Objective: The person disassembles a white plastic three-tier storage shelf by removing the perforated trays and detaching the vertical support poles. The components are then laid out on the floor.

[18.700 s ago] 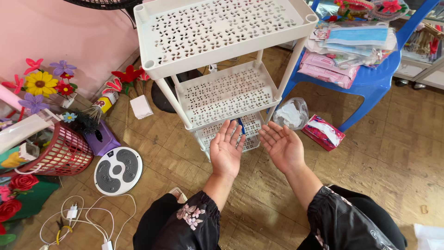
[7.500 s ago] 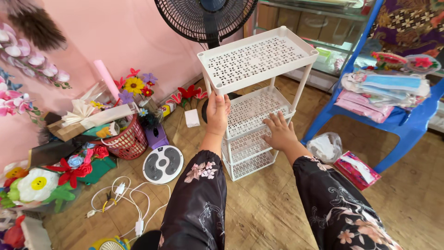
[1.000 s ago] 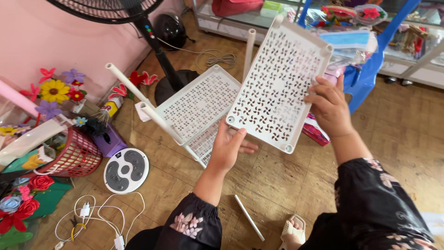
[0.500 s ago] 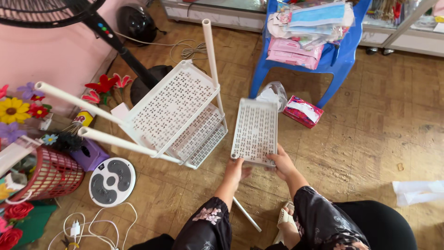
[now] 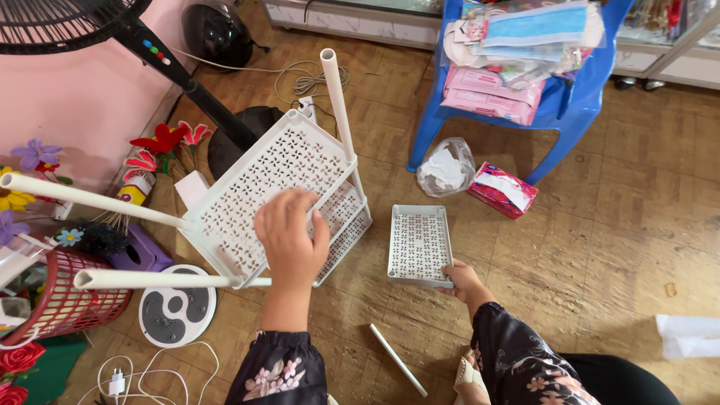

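Observation:
A white plastic shelf rack with perforated trays and white tube legs stands tilted toward me. My left hand rests with spread fingers on its upper tray, near the tray's front edge. A separate white perforated tray lies flat on the wooden floor to the right of the rack. My right hand grips that tray at its near right corner. A loose white tube lies on the floor between my arms.
A blue plastic chair piled with packets stands at the back right, with a plastic bag and a red packet beside it. A fan stand, paper flowers, a red basket and a round white disc crowd the left.
The loose tray now lies flat on the floor, held only by my right hand. My left hand has moved up onto the rack's upper tray.

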